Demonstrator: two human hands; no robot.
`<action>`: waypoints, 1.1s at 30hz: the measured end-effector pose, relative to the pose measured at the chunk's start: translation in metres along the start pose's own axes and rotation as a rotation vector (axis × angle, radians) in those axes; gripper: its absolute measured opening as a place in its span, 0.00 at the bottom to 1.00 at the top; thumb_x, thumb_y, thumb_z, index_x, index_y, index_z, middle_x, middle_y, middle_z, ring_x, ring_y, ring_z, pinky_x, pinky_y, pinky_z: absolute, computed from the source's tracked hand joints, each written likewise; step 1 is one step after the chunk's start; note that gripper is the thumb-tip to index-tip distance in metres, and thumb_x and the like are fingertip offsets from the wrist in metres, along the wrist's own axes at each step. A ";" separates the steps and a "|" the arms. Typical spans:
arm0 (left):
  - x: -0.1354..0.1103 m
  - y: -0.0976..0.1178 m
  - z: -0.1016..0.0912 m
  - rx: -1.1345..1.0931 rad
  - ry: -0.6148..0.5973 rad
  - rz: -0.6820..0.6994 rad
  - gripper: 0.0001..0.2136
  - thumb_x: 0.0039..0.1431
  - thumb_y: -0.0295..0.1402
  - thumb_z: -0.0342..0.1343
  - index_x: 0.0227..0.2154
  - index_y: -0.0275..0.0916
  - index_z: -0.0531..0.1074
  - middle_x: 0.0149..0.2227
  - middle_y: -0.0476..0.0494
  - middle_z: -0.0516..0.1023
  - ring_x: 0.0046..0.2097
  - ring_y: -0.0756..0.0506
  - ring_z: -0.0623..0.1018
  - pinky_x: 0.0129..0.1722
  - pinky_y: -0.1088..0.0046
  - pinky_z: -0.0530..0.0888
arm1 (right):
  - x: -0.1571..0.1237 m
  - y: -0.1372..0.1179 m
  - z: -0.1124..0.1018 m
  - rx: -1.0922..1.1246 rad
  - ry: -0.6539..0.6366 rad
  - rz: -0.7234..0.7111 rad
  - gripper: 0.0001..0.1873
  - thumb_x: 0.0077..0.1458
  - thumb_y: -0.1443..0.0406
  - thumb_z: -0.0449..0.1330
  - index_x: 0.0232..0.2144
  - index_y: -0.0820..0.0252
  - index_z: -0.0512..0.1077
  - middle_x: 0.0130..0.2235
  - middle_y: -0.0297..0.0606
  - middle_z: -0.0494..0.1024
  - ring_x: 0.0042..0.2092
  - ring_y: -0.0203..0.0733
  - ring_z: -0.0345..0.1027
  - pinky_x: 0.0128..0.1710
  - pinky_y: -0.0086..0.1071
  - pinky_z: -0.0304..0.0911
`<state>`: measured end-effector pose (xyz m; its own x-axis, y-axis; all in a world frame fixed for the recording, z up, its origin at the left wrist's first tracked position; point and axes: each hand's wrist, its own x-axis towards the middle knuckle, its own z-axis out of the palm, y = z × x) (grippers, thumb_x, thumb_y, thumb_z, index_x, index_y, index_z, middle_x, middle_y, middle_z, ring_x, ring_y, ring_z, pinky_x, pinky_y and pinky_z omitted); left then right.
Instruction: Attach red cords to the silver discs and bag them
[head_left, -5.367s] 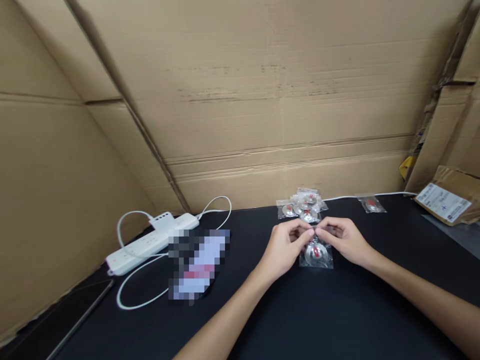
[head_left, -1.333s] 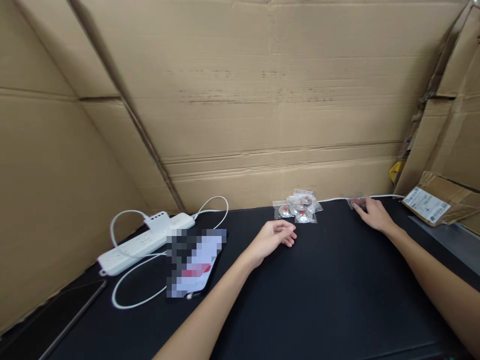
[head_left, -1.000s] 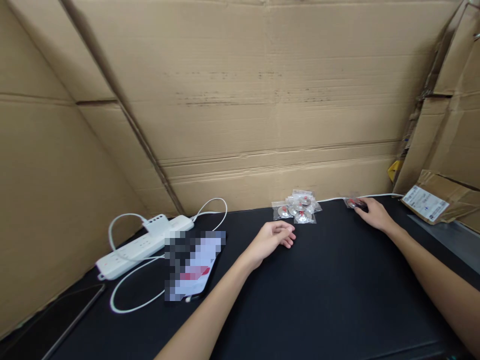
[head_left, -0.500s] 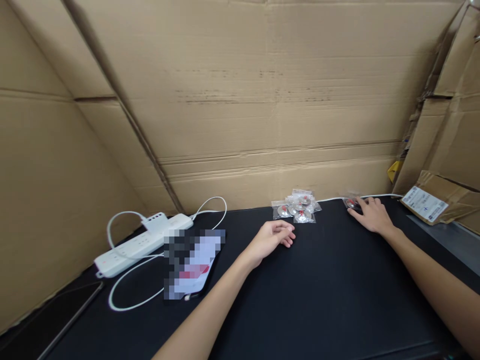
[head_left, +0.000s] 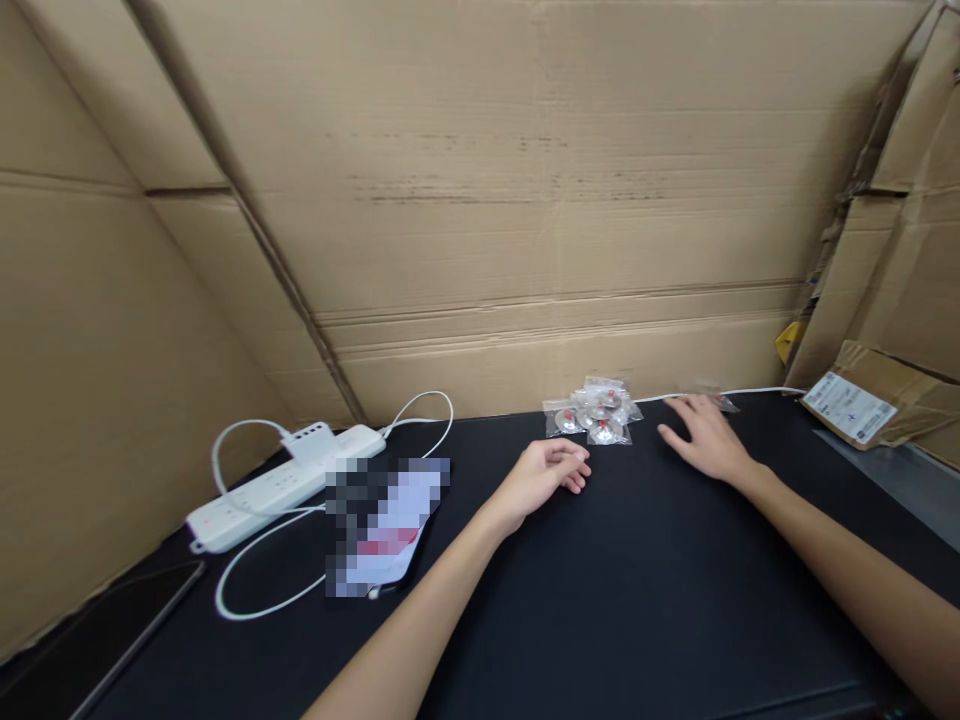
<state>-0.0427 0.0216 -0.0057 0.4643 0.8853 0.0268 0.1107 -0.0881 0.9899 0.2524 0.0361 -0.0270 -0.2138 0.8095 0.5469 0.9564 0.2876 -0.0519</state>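
Observation:
My left hand (head_left: 546,480) hovers or rests over the black tabletop (head_left: 615,600) with its fingers loosely curled and nothing seen in them. Just beyond it lies a cluster of small clear plastic packets (head_left: 606,430), each with a round silvery piece and a red mark. To the right of that pile is my right hand (head_left: 703,440), thumb and fingers spread, holding nothing that I can see. Behind its fingers a single clear packet (head_left: 721,400) with a red mark lies by the cardboard wall, partly hidden by the hand.
On the left are a white power strip (head_left: 270,485) with cables and a partly pixelated phone (head_left: 401,530). A dark tablet-like slab (head_left: 112,640) lies at the near left. Cardboard walls (head_left: 525,200) enclose the table. A labelled cardboard box (head_left: 915,385) stands at right.
My right hand has moved left, away from the single packet toward the pile, uncovering part of that packet. My left hand has stayed in place.

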 end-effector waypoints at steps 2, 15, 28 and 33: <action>0.001 -0.001 0.000 -0.010 -0.003 0.006 0.14 0.55 0.39 0.59 0.36 0.32 0.73 0.32 0.38 0.78 0.31 0.47 0.77 0.34 0.69 0.74 | 0.001 -0.032 -0.001 0.101 -0.039 -0.141 0.25 0.61 0.56 0.51 0.57 0.60 0.65 0.53 0.49 0.69 0.55 0.52 0.61 0.55 0.46 0.58; -0.005 -0.007 0.009 0.900 0.386 0.191 0.10 0.58 0.35 0.53 0.35 0.37 0.76 0.36 0.39 0.75 0.41 0.40 0.73 0.44 0.62 0.69 | -0.007 -0.094 -0.012 0.228 -0.144 -0.278 0.14 0.62 0.60 0.52 0.46 0.61 0.70 0.48 0.47 0.73 0.51 0.51 0.65 0.50 0.46 0.63; -0.007 -0.005 0.020 0.993 0.375 0.154 0.14 0.60 0.41 0.49 0.37 0.39 0.76 0.38 0.38 0.74 0.43 0.39 0.71 0.46 0.60 0.67 | -0.015 -0.108 -0.021 0.448 -0.173 -0.317 0.22 0.58 0.65 0.55 0.55 0.56 0.64 0.45 0.44 0.70 0.49 0.48 0.64 0.50 0.44 0.65; -0.009 0.001 0.018 0.832 0.287 0.098 0.07 0.56 0.37 0.54 0.31 0.39 0.72 0.36 0.41 0.76 0.41 0.40 0.73 0.41 0.64 0.68 | -0.018 -0.115 -0.024 0.636 -0.149 -0.292 0.19 0.56 0.66 0.58 0.51 0.56 0.68 0.46 0.42 0.70 0.49 0.46 0.65 0.51 0.43 0.64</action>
<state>-0.0306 0.0054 -0.0075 0.2789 0.9269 0.2511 0.7371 -0.3742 0.5627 0.1507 -0.0237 -0.0110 -0.5112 0.7023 0.4955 0.5643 0.7091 -0.4228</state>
